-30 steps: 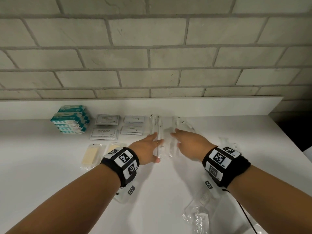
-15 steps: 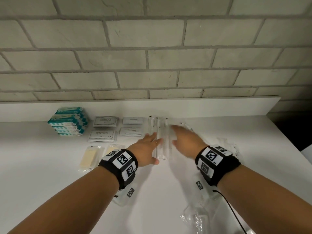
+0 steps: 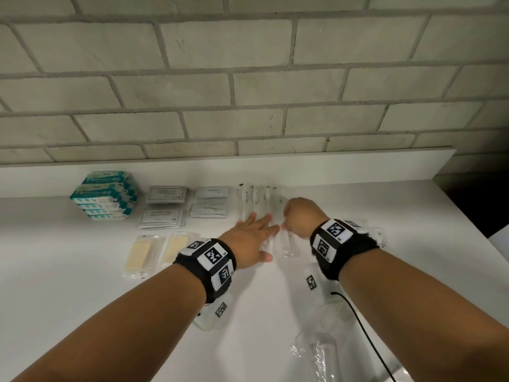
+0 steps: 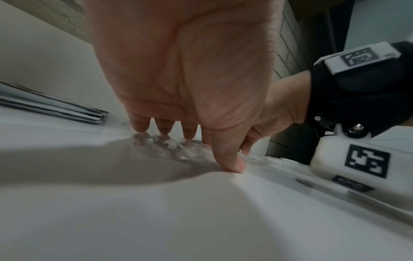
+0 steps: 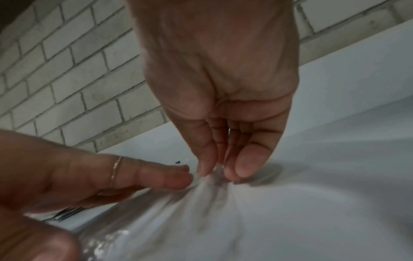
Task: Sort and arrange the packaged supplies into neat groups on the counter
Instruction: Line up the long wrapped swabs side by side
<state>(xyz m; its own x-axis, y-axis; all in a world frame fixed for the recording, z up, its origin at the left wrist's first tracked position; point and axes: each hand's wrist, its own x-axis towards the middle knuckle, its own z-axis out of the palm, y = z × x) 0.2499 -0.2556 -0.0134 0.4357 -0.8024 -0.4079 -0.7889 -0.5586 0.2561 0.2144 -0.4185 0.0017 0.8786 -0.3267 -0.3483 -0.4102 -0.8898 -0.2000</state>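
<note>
Several long clear packets [image 3: 254, 198] lie side by side at the back of the white counter [image 3: 68, 299]. My left hand [image 3: 256, 235] lies flat with straight fingers on their near ends; in the left wrist view its fingertips [image 4: 190, 136] and thumb press the crinkled clear film [image 4: 170, 144]. Just to the right, my right hand [image 3: 300, 216] is curled, and its thumb and forefinger [image 5: 205, 166] pinch the film of one clear packet [image 5: 214, 190], whose near end [image 3: 287, 245] shows beside the wrist. What is inside the packets is too faint to tell.
Left of the clear packets lie grey sachets [image 3: 210, 193] and larger grey sachets [image 3: 165, 195], then a stack of teal packs [image 3: 106, 195]. Two yellowish wrapped bars [image 3: 139, 253] lie nearer. Loose clear packets [image 3: 325, 340] sit front right. A brick wall stands behind.
My right hand has gone from flat fingers on the clear packets to a curled pinch on one packet's film and has drawn slightly back. The left hand has stayed flat in place.
</note>
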